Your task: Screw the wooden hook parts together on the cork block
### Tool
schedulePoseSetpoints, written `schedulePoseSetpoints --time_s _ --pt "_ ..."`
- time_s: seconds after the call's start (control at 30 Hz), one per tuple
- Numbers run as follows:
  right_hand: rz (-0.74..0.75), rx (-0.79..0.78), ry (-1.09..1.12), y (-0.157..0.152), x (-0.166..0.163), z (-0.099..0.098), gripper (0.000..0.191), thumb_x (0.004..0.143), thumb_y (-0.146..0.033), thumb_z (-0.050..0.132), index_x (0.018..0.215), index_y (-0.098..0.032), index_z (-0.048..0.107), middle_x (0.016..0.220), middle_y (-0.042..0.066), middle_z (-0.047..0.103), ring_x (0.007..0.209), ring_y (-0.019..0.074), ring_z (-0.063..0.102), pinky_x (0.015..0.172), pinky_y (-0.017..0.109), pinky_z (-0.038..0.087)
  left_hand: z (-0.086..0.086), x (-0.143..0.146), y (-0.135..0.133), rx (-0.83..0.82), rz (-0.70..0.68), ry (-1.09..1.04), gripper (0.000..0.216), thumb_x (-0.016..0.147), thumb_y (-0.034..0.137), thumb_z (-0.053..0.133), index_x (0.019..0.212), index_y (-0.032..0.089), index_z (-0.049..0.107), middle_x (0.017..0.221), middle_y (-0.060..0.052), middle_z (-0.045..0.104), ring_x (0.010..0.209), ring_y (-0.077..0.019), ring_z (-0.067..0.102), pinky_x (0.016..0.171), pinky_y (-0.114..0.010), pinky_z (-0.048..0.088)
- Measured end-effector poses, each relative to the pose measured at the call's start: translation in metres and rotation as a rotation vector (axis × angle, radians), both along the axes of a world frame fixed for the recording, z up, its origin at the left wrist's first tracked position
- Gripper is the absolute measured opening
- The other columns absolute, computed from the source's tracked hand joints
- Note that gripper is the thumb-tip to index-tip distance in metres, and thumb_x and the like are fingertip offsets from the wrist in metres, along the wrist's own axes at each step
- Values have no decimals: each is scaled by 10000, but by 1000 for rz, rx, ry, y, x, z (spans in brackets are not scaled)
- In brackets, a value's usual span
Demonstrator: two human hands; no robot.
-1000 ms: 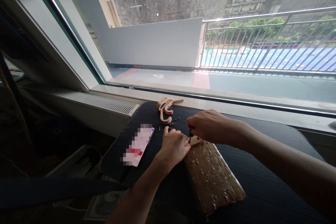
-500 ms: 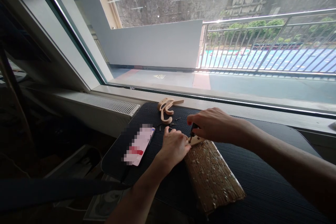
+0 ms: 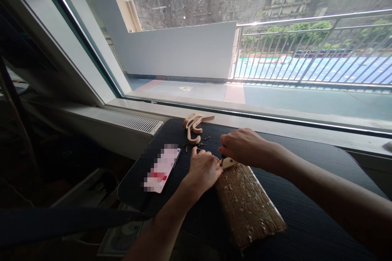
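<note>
In the head view, the right hand (image 3: 243, 144) is closed around a small dark-handled screwdriver (image 3: 223, 155), its thin tip pointing down at a pale, flat wooden strip with dark holes (image 3: 229, 164) just below the fingers. The left hand (image 3: 203, 169), to the near left of the right one, has its fingers bent in close against the strip's left end; how firmly they grip cannot be told. The strip lies across the far end of a brown, ribbed rectangular slab pitted with small holes (image 3: 251, 208), which stretches from beside the left hand's fingertips toward the wearer.

Just beyond the left hand, several thin dark metal screws (image 3: 201, 144) lie scattered on the black, wood-grained desk (image 3: 318, 167). Farther beyond them sits a cluster of pale, curved wooden hooks (image 3: 193, 128). Left of the left hand lies a flat, pink-faced rectangular phone (image 3: 162, 173), partly pixelated.
</note>
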State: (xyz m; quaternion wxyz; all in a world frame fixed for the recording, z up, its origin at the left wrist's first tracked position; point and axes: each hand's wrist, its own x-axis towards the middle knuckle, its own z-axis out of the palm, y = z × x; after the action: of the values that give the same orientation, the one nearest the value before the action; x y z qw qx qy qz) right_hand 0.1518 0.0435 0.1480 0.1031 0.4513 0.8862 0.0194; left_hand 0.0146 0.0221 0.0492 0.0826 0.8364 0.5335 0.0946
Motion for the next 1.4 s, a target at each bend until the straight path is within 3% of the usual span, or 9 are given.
schedulePoseSetpoints --time_s 0.23,0.33,0.57,0.73,0.9,1.07,1.2,1.4 --pt "65 -58 55 -1 8 12 186 780 -249 525 918 -202 642 822 50 691 720 195 619 540 278 323 0 -1 -1 22 -4 16 174 788 350 591 739 213 688 791 -51 675 871 -227 595 978 -486 306" --pt "109 -72 84 -2 9 12 161 763 -163 498 837 -208 633 805 30 684 717 177 609 534 276 290 0 -1 -1 17 -1 6 167 781 351 597 740 219 691 786 -48 677 871 -225 598 978 -480 308" --pt "72 -61 56 2 5 2 146 830 -240 496 858 -181 627 788 61 688 709 199 627 516 277 285 -1 -1 0 12 -3 11 176 784 346 595 723 211 688 785 -52 679 866 -222 598 986 -478 300" --pt "-10 14 51 3 6 -9 303 896 -363 423 838 -142 621 721 97 683 682 231 645 527 291 337 -1 -1 0 24 -8 13 173 786 346 596 731 213 692 779 -52 678 860 -224 597 972 -471 310" --pt "-34 21 31 2 6 -4 338 887 -396 418 792 -151 630 737 103 691 683 242 647 514 292 330 2 1 -1 14 -14 42 201 794 347 581 707 197 683 778 -62 675 869 -237 596 959 -466 315" --pt "83 -6 93 -1 9 7 152 823 -260 497 868 -197 628 768 44 690 680 196 628 498 274 272 4 0 -1 3 -13 31 188 790 356 585 723 209 683 793 -54 673 886 -238 592 965 -471 305" --pt "105 -39 69 -2 10 5 155 837 -202 484 812 -172 634 792 67 692 711 188 630 513 273 288 4 -2 1 -20 -24 28 168 786 343 590 717 218 678 789 -42 670 876 -222 594 956 -445 316" --pt "44 37 65 1 6 -7 226 881 -275 459 836 -138 633 728 84 686 673 206 642 514 286 317 1 -5 4 -38 -34 10 169 787 350 590 720 221 676 765 -32 670 866 -210 594 949 -415 313"
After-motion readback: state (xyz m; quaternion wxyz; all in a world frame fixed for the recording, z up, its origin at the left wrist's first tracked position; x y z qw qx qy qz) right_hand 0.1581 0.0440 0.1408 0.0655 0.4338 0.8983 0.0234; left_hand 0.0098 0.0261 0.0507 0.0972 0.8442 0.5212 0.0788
